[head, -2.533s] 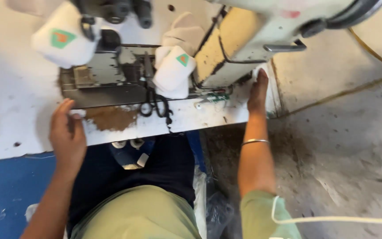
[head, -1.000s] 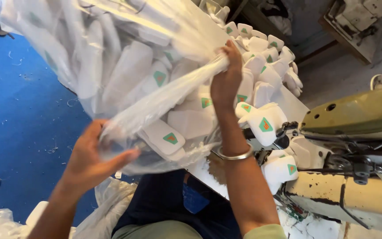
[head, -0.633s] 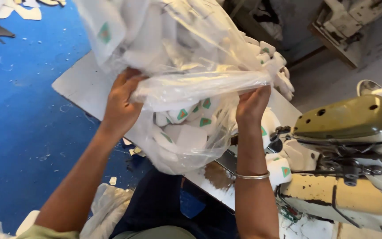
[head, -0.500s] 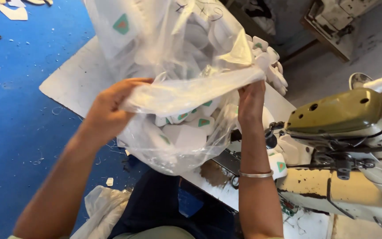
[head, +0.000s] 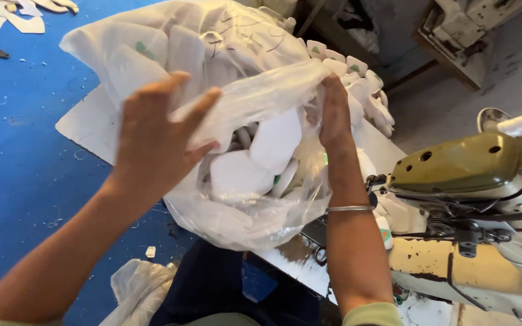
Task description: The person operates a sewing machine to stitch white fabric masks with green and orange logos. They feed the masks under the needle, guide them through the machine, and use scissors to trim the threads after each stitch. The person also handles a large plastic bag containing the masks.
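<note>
A blue floor (head: 19,163) is spreading across the left of the scene, littered with pale offcuts, while a white bench (head: 92,124) is jutting over it from the right. Above the bench's near edge, a person is holding up a large clear plastic bag (head: 237,199) that is bulging with white cut pieces (head: 273,142), some of them carrying small green marks. To the right, a sewing machine (head: 472,199) with an olive-green top and a cream body is standing on the bench, just beside the bag. More white pieces are lying stacked in a row (head: 357,78) on the bench behind the bag. The left hand (head: 152,139) is gripping the bag's gathered upper edge, fingers curled over the plastic and thumb pressing from below. The right hand (head: 335,115), a thin metal bangle (head: 350,209) circling its wrist, is pinching the same twisted edge farther right, fingers closed together around the film. A crumpled scrap of plastic (head: 137,290) is lying on the floor near the person's knees.
</note>
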